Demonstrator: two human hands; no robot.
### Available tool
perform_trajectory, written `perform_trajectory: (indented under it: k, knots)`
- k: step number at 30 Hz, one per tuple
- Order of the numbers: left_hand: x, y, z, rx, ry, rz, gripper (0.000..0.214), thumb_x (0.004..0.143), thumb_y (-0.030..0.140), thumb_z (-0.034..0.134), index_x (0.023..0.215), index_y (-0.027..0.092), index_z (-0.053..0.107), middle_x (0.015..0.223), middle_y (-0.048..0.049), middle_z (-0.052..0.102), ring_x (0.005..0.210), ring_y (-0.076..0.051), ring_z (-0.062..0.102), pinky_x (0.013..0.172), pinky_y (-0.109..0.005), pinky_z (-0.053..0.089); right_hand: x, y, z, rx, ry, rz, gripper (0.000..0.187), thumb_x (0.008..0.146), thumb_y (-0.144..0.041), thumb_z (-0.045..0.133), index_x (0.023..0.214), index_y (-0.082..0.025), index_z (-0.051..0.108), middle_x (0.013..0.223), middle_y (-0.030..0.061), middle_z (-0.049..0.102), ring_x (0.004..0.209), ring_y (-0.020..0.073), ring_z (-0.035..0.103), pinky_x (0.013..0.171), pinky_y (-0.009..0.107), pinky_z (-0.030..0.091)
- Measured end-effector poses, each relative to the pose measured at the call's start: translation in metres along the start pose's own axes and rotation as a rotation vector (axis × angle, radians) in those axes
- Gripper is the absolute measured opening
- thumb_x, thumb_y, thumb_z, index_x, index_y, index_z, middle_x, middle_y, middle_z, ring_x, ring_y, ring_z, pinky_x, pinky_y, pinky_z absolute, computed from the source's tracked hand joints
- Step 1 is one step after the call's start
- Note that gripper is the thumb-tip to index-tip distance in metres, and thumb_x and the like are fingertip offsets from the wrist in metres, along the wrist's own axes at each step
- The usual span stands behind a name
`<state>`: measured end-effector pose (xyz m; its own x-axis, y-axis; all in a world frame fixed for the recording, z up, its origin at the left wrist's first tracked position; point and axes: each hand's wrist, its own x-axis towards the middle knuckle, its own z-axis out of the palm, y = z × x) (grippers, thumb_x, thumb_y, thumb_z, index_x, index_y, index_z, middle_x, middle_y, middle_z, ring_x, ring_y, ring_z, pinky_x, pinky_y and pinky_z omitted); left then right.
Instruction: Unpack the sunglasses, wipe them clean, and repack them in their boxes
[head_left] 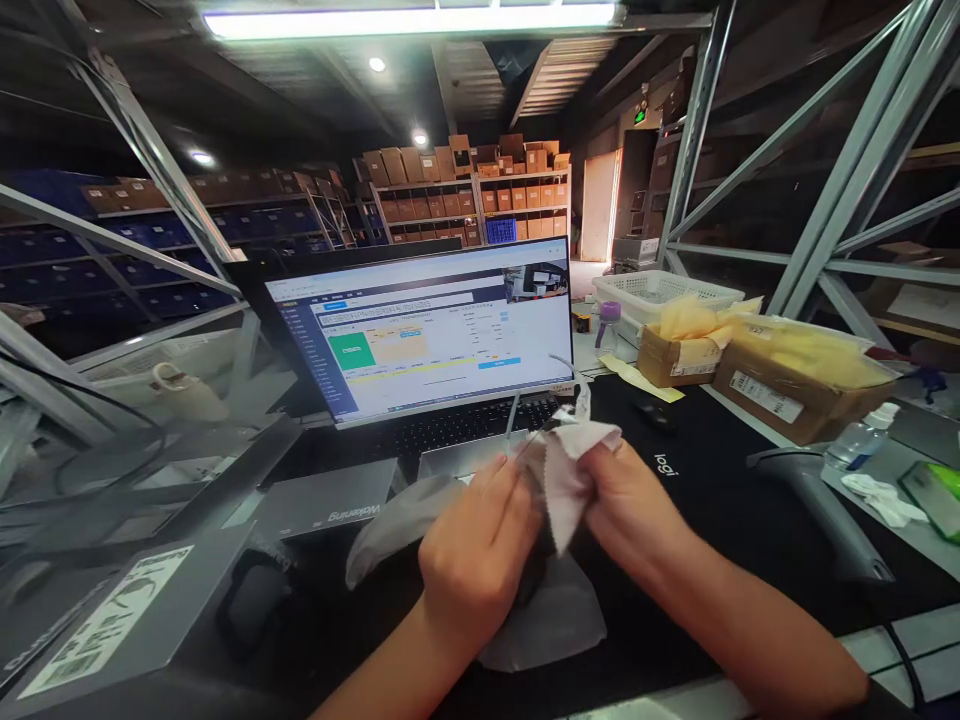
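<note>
My left hand point(472, 545) and my right hand point(634, 510) meet over the black desk mat point(697, 480), in front of an open laptop point(427, 335). Both are closed on a small pale cloth point(571, 465) that is wrapped round a dark object I cannot make out. A thin wire or frame arm pokes up from the cloth toward the laptop. A clear plastic bag point(551, 620) lies on the mat under my hands, and another part of the plastic stretches left of my left hand.
A grey handheld scanner point(817, 500) lies at the right. Two cardboard boxes with yellow bags point(795, 375) stand beyond it, next to a white basket point(660, 290). A black mouse point(251, 600) sits at the left. Steel rack posts rise on both sides.
</note>
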<state>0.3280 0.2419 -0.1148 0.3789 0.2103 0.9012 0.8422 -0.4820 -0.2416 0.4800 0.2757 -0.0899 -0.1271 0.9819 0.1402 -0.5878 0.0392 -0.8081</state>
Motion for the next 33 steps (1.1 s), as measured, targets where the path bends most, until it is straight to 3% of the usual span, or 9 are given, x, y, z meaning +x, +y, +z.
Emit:
perform_trajectory:
  k: [3,5,8,11,14,19,26,29,33]
  knots:
    - [-0.004,-0.002,0.0,-0.02,-0.011,-0.064,0.017,0.087,0.01,0.066,0.103,0.015,0.07,0.11,-0.014,0.076,0.1,-0.026,0.074,0.078,-0.031,0.061,-0.006,0.024,0.006,-0.235,-0.01,-0.18,0.018,0.063,-0.034,0.087,0.071,-0.022,0.076,0.074,0.002,0.071,0.069,0.019,0.062,0.067,0.031,0.051]
    - [-0.005,-0.003,0.001,-0.043,-0.018,-0.096,0.014,0.087,0.011,0.065,0.099,0.016,0.07,0.108,-0.0126,0.076,0.095,-0.024,0.075,0.075,-0.03,0.061,-0.007,0.03,0.006,-0.289,-0.024,-0.214,0.017,0.06,-0.03,0.089,0.07,-0.022,0.077,0.074,0.0015,0.07,0.068,0.018,0.061,0.065,0.029,0.05]
    - [-0.002,-0.002,0.003,-0.026,0.001,-0.061,0.015,0.088,0.012,0.065,0.102,0.015,0.069,0.108,-0.0135,0.077,0.097,-0.026,0.075,0.076,-0.031,0.061,0.001,0.018,0.003,-0.097,-0.06,-0.058,0.021,0.06,-0.034,0.089,0.073,-0.022,0.078,0.072,0.0006,0.071,0.066,0.017,0.063,0.069,0.03,0.052]
    - [0.001,0.001,0.004,-0.013,-0.013,0.008,0.021,0.088,0.01,0.066,0.109,0.014,0.069,0.109,-0.0109,0.077,0.102,-0.026,0.074,0.082,-0.033,0.062,0.009,0.0,-0.001,0.133,0.013,0.09,0.029,0.058,-0.039,0.092,0.077,-0.023,0.076,0.07,-0.0002,0.073,0.067,0.0186,0.066,0.073,0.033,0.054]
    - [-0.001,0.001,0.005,0.007,-0.023,0.01,0.02,0.088,0.01,0.065,0.107,0.014,0.07,0.107,-0.0106,0.078,0.1,-0.026,0.075,0.081,-0.032,0.061,0.009,0.006,0.0,0.165,0.062,0.07,0.031,0.06,-0.042,0.091,0.08,-0.023,0.076,0.073,0.0003,0.074,0.071,0.02,0.067,0.075,0.034,0.054]
    - [-0.005,-0.003,0.006,-0.037,-0.04,-0.103,0.009,0.09,0.012,0.062,0.093,0.016,0.07,0.105,-0.0121,0.077,0.09,-0.023,0.075,0.069,-0.028,0.059,0.001,0.04,0.002,-0.147,-0.033,-0.067,0.023,0.058,-0.027,0.091,0.076,-0.021,0.078,0.079,0.0017,0.075,0.076,0.0203,0.067,0.069,0.029,0.052]
    - [-0.003,0.0,0.008,-0.019,-0.038,0.019,0.018,0.089,0.011,0.066,0.107,0.011,0.071,0.111,-0.0101,0.077,0.103,-0.025,0.074,0.085,-0.032,0.058,0.013,0.005,-0.003,0.179,0.038,0.073,0.032,0.059,-0.04,0.092,0.079,-0.021,0.077,0.074,0.0021,0.076,0.07,0.0197,0.069,0.071,0.032,0.055]
    - [-0.006,0.001,0.009,0.01,-0.036,-0.022,0.013,0.09,0.013,0.065,0.101,0.01,0.072,0.112,-0.0123,0.077,0.097,-0.026,0.075,0.076,-0.032,0.057,0.008,0.017,0.002,0.124,0.056,0.04,0.031,0.06,-0.042,0.091,0.078,-0.021,0.077,0.072,0.0019,0.076,0.068,0.0196,0.068,0.067,0.03,0.054]
    - [-0.008,-0.001,0.011,0.003,-0.073,-0.1,0.017,0.09,0.008,0.059,0.077,0.013,0.07,0.102,-0.0114,0.078,0.077,-0.023,0.075,0.056,-0.03,0.051,0.001,0.042,0.005,-0.091,0.029,-0.059,0.025,0.059,-0.032,0.092,0.075,-0.02,0.077,0.075,0.0027,0.076,0.074,0.0203,0.067,0.069,0.029,0.052]
